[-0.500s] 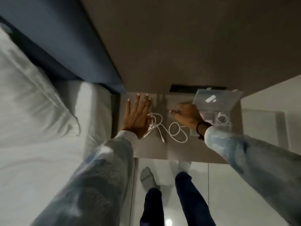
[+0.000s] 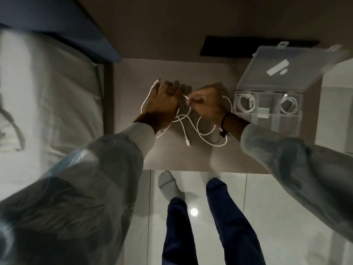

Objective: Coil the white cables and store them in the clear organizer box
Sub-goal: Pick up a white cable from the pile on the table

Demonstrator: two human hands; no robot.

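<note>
A loose white cable [image 2: 193,129] lies in tangled loops on the small brown table [image 2: 172,157]. My left hand [image 2: 162,98] is curled around a loop of it at the left. My right hand [image 2: 208,104] pinches a cable end between finger and thumb, close to the left hand. The clear organizer box [image 2: 267,119] stands at the table's right with its lid [image 2: 282,71] raised. Two coiled white cables [image 2: 246,104] [image 2: 289,106] sit in its rear compartments.
A bed with white sheets [image 2: 47,92] and a dark blue headboard [image 2: 80,25] borders the table on the left. A black flat object [image 2: 229,46] lies behind the table by the wall. My feet stand on a glossy white tile floor [image 2: 277,207] below the table's front edge.
My left hand was flat and spread on the table; now it is curled around the cable. My right hand has moved left and taken a cable end. The view has come closer.
</note>
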